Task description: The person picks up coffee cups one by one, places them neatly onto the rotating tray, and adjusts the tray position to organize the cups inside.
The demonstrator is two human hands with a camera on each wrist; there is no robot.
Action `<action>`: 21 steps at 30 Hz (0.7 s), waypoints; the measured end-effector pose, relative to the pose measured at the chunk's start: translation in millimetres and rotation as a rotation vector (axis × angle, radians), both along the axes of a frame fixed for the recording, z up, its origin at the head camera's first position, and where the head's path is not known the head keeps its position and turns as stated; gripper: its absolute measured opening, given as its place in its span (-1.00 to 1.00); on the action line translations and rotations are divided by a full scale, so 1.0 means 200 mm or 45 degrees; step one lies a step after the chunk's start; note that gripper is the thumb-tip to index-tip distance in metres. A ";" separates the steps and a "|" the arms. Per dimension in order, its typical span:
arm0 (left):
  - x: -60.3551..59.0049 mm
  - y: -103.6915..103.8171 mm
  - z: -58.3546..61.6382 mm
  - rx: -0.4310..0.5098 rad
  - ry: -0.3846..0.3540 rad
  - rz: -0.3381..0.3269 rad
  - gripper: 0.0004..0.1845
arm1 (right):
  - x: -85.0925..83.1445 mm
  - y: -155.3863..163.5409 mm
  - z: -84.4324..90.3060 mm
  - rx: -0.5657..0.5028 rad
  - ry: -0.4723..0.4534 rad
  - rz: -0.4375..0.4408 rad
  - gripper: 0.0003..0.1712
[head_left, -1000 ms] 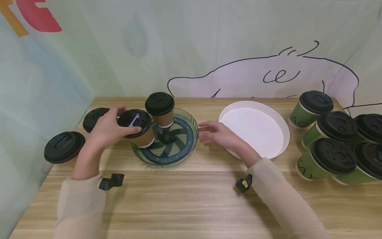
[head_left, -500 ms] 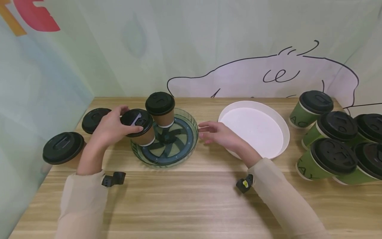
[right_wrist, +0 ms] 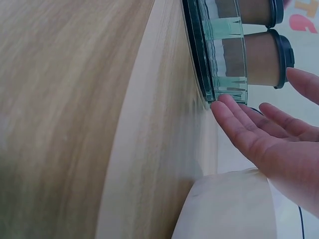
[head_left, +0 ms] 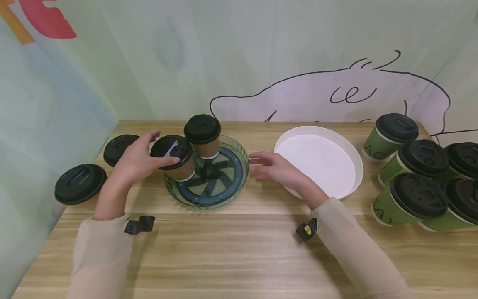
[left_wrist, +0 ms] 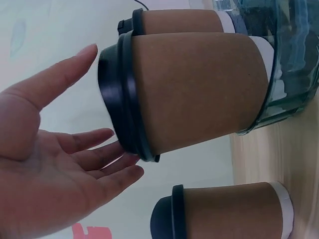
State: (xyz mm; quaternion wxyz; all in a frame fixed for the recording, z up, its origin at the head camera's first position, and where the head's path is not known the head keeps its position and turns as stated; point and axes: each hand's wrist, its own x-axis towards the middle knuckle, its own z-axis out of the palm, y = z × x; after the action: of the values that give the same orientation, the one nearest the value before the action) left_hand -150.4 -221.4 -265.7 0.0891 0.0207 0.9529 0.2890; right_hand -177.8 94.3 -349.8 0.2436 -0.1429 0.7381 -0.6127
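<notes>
A clear green round tray (head_left: 242, 174) with a dark pinwheel base holds two brown paper cups with black lids. The near-left cup (head_left: 175, 158) stands at the tray's left edge. My left hand (head_left: 138, 160) is beside its lid, thumb and fingers straight. In the left wrist view that hand (left_wrist: 55, 164) is spread open against the lid of the cup (left_wrist: 199, 89). The second cup (head_left: 203, 137) stands behind it. My right hand (head_left: 272, 166) lies flat and open at the tray's right rim. One of its fingertips (right_wrist: 217, 105) touches the green tray (right_wrist: 219, 55).
Two more brown lidded cups (head_left: 119, 147) (head_left: 80, 182) stand on the wooden table (head_left: 239, 249) at the left. A white round tray (head_left: 317, 162) lies right of my right hand. Several green lidded cups (head_left: 414, 195) crowd the right edge. A wall is close behind.
My left hand gripped the near-left cup by its lid a second ago. The cup has settled upright into the green tray and the fingers have straightened. My right hand stayed put.
</notes>
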 end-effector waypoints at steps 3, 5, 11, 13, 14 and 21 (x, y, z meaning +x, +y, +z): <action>0.02 -0.01 0.01 -0.008 0.031 0.005 0.00 | 0.00 0.00 0.00 -0.002 0.004 -0.001 -0.45; 0.04 -0.02 0.02 -0.004 0.057 0.011 -0.01 | 0.00 0.00 0.00 0.000 0.009 -0.001 -0.47; 0.11 -0.06 0.05 0.143 0.070 0.100 -0.03 | 0.00 0.00 0.00 -0.001 0.004 0.014 -0.45; 0.14 -0.09 0.06 0.189 0.059 0.119 -0.04 | 0.00 0.00 0.00 -0.002 0.004 0.024 -0.42; 0.15 -0.10 0.07 0.203 0.059 0.119 -0.05 | 0.00 0.00 0.00 0.001 0.007 0.028 -0.41; 0.19 -0.22 0.06 0.116 0.076 0.109 -0.08 | 0.00 0.01 0.01 0.001 0.002 0.022 -0.42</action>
State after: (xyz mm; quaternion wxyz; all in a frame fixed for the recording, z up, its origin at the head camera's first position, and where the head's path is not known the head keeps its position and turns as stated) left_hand -113.2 -265.6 -253.0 0.0472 -0.0072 0.9411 0.3349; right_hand -177.8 95.4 -348.4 0.2482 -0.1496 0.7373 -0.6103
